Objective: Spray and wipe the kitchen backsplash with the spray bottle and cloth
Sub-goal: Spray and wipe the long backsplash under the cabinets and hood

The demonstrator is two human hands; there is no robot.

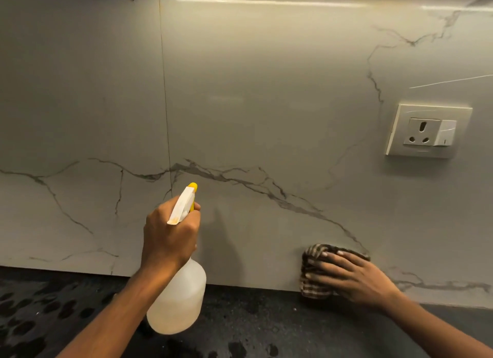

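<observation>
Head view: my left hand (170, 232) grips the spray bottle (178, 299) by its neck, nozzle aimed at the marble backsplash (266, 104). My right hand (357, 280), fingers flat and straight, presses the striped cloth (314, 272) against the wall's bottom edge, near the dark counter (253, 325). I judge most of the wiping remains.

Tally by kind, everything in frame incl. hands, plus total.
Translucent white plastic spray bottle with yellow nozzle: 1
Brown striped folded cloth: 1
Cream wall socket plate: 1
Bare hands: 2, left hand, right hand
Total: 5
</observation>
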